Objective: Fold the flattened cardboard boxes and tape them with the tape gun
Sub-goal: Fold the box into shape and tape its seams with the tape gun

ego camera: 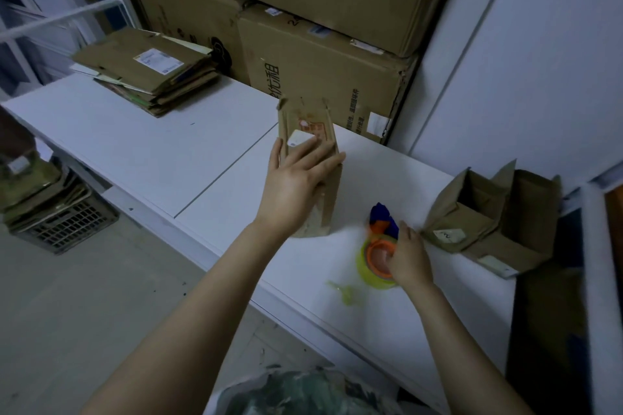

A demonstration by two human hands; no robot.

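A small brown cardboard box (328,192) lies on the white table (168,152), its open flaps pointing away from me. My left hand (296,182) rests on top of it with straight, spread fingers. To its right lies the tape gun (379,239), blue and orange with a yellowish tape roll. My right hand (409,256) curls round the gun's right side at the roll. A loose strip of tape (344,290) lies on the table in front of the gun. The gun and right hand are blurred.
A stack of flattened boxes (148,74) lies at the table's far left. Folded open boxes (488,219) stand at the right edge. Large cartons (323,64) line the back wall. A black crate with cardboard (64,219) sits on the floor at left.
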